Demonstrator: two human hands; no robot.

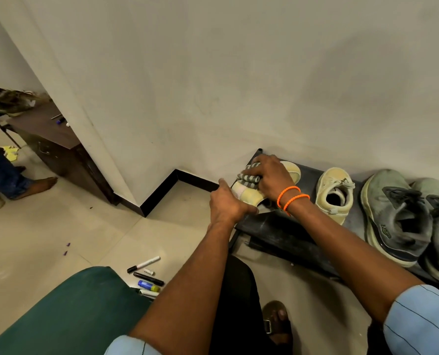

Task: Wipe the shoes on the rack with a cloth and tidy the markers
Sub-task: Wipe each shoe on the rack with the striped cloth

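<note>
Light blue sleeves [418, 321] with thin dark stripes, rolled up; two orange corded bracelets [291, 197] on the right wrist; a brown sandal [274, 326].

I am looking down at a pale plaster wall [213, 73] that juts out into a corner, with a black skirting board [162, 193] running along its foot. Below the wall lies a floor of glossy beige tiles [59, 226]. Left of the wall corner stands a dark wooden table [46, 131], and nearest me is a green cushioned seat [67, 311].
</note>
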